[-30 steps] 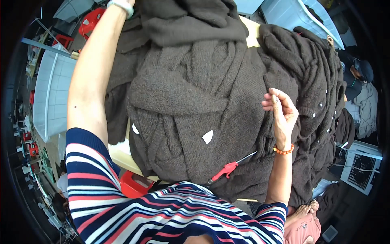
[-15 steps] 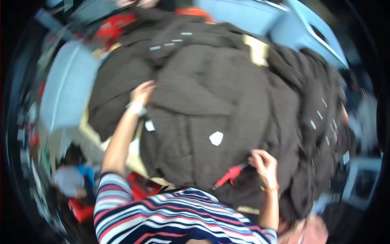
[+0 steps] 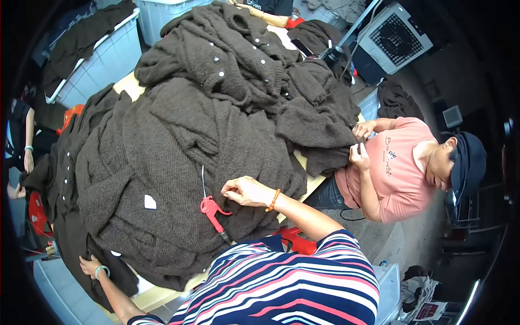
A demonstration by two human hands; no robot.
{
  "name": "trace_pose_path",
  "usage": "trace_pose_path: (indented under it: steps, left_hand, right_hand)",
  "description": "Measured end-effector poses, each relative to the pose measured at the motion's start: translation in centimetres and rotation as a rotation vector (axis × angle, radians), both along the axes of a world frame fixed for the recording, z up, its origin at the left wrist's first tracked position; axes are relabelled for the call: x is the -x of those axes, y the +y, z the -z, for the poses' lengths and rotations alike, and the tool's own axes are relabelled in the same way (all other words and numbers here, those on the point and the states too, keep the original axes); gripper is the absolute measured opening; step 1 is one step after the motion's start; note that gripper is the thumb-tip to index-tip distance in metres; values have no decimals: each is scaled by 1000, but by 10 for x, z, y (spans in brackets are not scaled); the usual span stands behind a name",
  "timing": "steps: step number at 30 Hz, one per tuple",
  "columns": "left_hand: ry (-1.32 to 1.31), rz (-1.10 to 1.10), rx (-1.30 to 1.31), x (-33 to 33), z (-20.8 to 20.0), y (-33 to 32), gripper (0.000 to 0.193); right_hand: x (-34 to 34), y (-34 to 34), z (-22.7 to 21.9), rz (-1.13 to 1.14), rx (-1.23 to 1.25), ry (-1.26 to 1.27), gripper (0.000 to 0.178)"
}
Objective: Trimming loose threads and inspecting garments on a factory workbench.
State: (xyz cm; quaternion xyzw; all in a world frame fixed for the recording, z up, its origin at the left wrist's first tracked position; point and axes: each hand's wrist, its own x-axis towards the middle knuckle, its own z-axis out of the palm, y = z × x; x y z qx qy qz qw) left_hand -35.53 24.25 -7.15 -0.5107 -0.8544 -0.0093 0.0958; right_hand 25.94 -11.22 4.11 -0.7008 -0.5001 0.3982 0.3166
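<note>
Dark brown knit garments [image 3: 162,135] lie heaped over the table. At the lower left, my left hand [image 3: 93,266] grips the edge of a dark brown garment [image 3: 76,244], its fingertips partly sunk in the fabric. My right hand [image 3: 246,192] hovers over the heap with fingers curled into a pinch; whatever is in them, if anything, is too small to make out. Just left of it lies a red air blow gun [image 3: 210,211] with a thin metal nozzle, its hose running toward my body. A white patch [image 3: 150,202] shows on the knit.
A co-worker in a pink shirt [image 3: 387,157] handles brown fabric at the table's right side. Other people's arms [image 3: 28,157] show at the left and far edges. Pale blue bins [image 3: 100,62] stand beyond the table. A red stool [image 3: 297,242] is near my right elbow.
My view has swung to the right, bringing the pink-shirted co-worker into sight. My left hand now sits low on the left, and my right hand is still near the blow gun.
</note>
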Motion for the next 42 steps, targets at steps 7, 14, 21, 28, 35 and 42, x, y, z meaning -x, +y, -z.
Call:
trace_pose_path:
  steps: [7,14,21,28,35,42]
  left_hand:
    - [-244,3,-65,10,-71,-34,36]
    - [-495,170,-706,17,-36,-13,17]
    - [-1012,969,-685,-185,-210,-135,7]
    - [-1780,1399,20,-352,-164,-296,12]
    - [-1571,859,-292,-251,-183,-227,5]
    - [-735,781,-360,-146,-157,-108,57]
  right_hand:
    - [18,2,-8,23,62,62,24]
    - [23,17,-15,55,171,164,17]
    - [42,83,-32,-84,143,350,20]
    - [144,166,-59,-541,320,955,57]
    - [134,166,-96,-491,164,663,13]
    - [51,108,-151,-1049,192,396,14]
